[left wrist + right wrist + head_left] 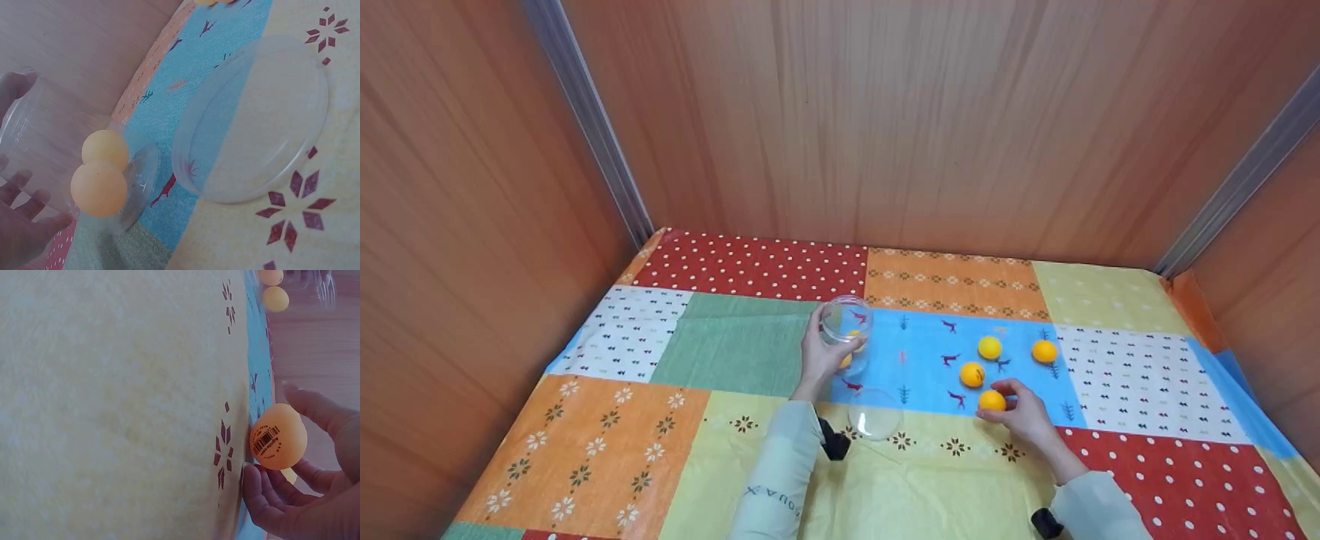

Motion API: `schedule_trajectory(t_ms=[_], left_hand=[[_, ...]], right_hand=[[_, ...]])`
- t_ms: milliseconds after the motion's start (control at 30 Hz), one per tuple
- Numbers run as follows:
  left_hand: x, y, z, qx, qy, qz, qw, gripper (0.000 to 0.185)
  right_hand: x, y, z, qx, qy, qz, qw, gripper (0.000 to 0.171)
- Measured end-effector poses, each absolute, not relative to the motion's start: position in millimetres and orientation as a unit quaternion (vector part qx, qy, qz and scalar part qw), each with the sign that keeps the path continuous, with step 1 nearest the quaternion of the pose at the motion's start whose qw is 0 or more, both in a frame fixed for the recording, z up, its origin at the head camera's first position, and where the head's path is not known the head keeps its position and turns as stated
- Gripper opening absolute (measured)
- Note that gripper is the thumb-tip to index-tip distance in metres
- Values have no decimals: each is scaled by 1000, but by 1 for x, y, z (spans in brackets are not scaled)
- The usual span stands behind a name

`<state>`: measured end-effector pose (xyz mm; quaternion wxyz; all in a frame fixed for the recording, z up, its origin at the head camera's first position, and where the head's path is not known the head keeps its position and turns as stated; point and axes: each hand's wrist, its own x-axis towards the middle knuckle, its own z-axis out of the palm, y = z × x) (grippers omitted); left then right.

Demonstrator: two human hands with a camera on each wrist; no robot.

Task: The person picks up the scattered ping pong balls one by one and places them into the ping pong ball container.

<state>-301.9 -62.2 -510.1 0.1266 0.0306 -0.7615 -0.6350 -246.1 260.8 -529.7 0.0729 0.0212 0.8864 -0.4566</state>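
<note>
Your right hand [1024, 416] sits low on the patchwork tablecloth [607, 420], fingers curled round an orange ball [991, 400] that rests on the cloth at the seam between the yellow and blue patches. From your right wrist you can see a small barcode label on that ball [278, 436], with your thumb above it and fingertips [256, 486] below.

Your left hand [819, 360] grips a clear plastic jar [846, 322], tilted on its side over the blue patch; two orange balls [101, 180] lie inside against its bottom.

Just beside your left sleeve, between your two hands, a clear round lid [874, 412] lies flat on the cloth. Three more orange balls are loose on the blue patch beyond your right hand: one [972, 374] near your fingers, another [989, 347] behind it, a third [1044, 351] off to the right. Wooden walls [885, 120] close in the table.
</note>
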Motion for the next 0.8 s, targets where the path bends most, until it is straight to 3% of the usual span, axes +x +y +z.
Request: schedule_trajectory(t_ms=[800], left_hand=[[-301, -62, -511, 31, -761, -636, 124, 80]], right_hand=[[-245, 252, -518, 8, 886, -459, 61, 45]])
